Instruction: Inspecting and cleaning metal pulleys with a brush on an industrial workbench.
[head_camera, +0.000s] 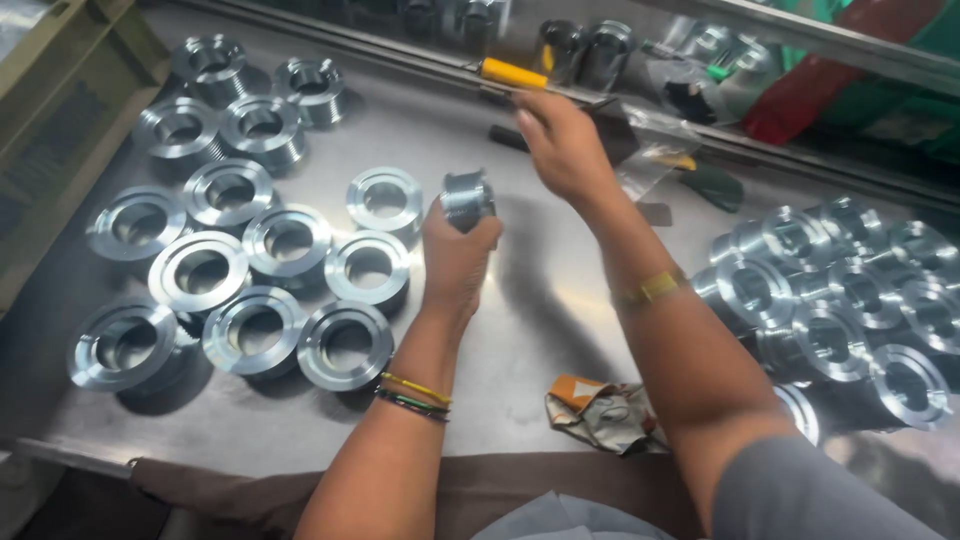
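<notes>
My left hand (455, 258) holds a small threaded metal ring (468, 198) upright above the steel table (560, 320). My right hand (560, 140) is raised past it toward the back, fingers curled near a yellow-handled tool (513, 73); I cannot tell whether it grips anything. Several machined metal rings (288, 240) lie flat in rows to the left of my left hand. A second heap of similar rings (840, 300) sits at the right, beside my right forearm.
A crumpled rag (600, 412) lies near the front edge between my arms. A clear plastic bag (655, 145) and a dark green-handled tool (710, 182) lie at the back. A raised rail (400, 55) runs along the table's far side.
</notes>
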